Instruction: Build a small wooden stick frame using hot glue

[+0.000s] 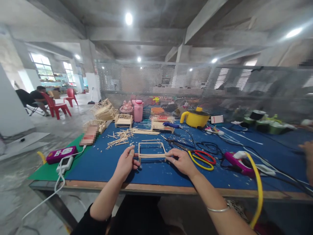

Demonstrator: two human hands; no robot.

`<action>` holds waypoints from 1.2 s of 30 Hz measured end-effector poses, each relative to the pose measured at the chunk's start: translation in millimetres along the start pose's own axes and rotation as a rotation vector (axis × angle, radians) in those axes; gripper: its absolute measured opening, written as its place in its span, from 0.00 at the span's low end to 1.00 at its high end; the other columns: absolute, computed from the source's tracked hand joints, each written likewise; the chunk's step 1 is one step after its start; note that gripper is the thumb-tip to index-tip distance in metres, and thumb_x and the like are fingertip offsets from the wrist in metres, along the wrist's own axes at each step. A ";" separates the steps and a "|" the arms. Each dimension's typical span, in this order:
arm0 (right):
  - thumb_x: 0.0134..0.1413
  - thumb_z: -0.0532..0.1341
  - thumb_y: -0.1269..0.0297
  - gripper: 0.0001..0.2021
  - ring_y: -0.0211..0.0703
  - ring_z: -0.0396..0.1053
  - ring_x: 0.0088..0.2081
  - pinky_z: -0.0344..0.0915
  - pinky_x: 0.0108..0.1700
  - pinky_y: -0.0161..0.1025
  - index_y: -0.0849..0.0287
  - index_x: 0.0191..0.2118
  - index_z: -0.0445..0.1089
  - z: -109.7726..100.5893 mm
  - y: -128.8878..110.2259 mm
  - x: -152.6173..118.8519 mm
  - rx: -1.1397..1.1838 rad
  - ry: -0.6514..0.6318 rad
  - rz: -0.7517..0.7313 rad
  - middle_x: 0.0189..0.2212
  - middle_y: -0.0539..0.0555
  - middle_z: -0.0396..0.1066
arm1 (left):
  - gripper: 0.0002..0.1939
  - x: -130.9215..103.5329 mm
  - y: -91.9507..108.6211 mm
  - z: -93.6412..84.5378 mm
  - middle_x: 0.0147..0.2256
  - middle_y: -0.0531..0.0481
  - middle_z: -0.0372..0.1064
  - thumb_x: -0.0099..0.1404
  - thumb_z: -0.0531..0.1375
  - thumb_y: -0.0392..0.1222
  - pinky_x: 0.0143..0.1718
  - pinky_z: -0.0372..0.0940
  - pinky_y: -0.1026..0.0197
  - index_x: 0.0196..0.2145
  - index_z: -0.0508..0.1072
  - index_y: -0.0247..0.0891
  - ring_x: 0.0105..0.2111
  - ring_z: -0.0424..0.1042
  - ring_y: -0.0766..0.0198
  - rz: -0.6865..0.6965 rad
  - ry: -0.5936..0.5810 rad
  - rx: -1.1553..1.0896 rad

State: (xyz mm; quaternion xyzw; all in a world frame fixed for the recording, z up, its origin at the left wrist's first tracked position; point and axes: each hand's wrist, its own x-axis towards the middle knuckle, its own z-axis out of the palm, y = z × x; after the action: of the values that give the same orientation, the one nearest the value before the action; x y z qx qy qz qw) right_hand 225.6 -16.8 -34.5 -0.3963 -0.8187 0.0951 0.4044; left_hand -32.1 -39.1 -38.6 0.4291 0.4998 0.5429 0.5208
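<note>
A small frame of thin wooden sticks (pixel 152 156) stands above the blue table mat, near its front edge. My left hand (pixel 126 162) is at the frame's left end, its fingers curled about the corner. My right hand (pixel 180 160) pinches the right end of the front sticks between thumb and fingers. Beyond the frame lies a scattered pile of short sticks (pixel 119 138). A pair of scissors with red and yellow handles (pixel 201 160) rests right of my right hand. Behind it is a blue-handled tool (pixel 171 125) with a black cord, perhaps a soldering iron.
Finished stick pieces (pixel 123 120) stand at the back, with more stacked at left (pixel 104 109). A pink bottle (pixel 138 111) and yellow electric pot (pixel 195 118) stand before a perforated metal screen (pixel 156 78). Purple power strips (pixel 238 164) and cords lie about. Another person's hand (pixel 307 153) shows at right.
</note>
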 end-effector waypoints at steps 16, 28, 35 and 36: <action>0.51 0.63 0.65 0.04 0.42 0.72 0.32 0.67 0.39 0.39 0.55 0.29 0.75 -2.5 -5.4 2.0 0.000 -0.008 0.032 0.28 0.51 0.75 | 0.15 -4.7 -10.5 0.2 0.29 0.48 0.75 0.49 0.66 0.45 0.27 0.65 0.64 0.33 0.74 0.34 0.27 0.72 0.64 0.166 0.003 0.159; 0.51 0.62 0.66 0.04 0.41 0.72 0.32 0.66 0.38 0.38 0.55 0.28 0.75 -2.7 -8.1 0.3 -0.005 0.000 0.046 0.28 0.50 0.75 | 0.13 -1.7 -11.6 -2.8 0.26 0.48 0.75 0.52 0.63 0.49 0.28 0.64 0.65 0.28 0.75 0.36 0.27 0.72 0.64 0.162 -0.011 0.253; 0.52 0.62 0.66 0.05 0.41 0.71 0.32 0.65 0.38 0.37 0.54 0.28 0.75 -2.0 -7.2 -0.6 -0.039 0.012 0.059 0.29 0.49 0.76 | 0.13 -1.6 -10.7 -1.8 0.25 0.48 0.75 0.52 0.63 0.49 0.27 0.65 0.65 0.28 0.75 0.35 0.26 0.72 0.64 0.150 -0.006 0.260; 0.53 0.62 0.66 0.05 0.41 0.72 0.33 0.65 0.39 0.37 0.54 0.28 0.74 -2.0 -7.3 -0.7 -0.040 0.011 0.056 0.29 0.49 0.76 | 0.13 -1.8 -10.3 -1.7 0.25 0.48 0.74 0.52 0.63 0.49 0.27 0.65 0.65 0.28 0.75 0.35 0.26 0.72 0.64 0.148 -0.007 0.257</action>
State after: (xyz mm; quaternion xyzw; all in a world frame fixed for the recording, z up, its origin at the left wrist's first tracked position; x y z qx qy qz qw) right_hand 223.2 -22.5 -30.1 -0.4277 -0.8068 0.0879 0.3980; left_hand -32.2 -41.4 -48.9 0.5301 0.5304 0.5097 0.4218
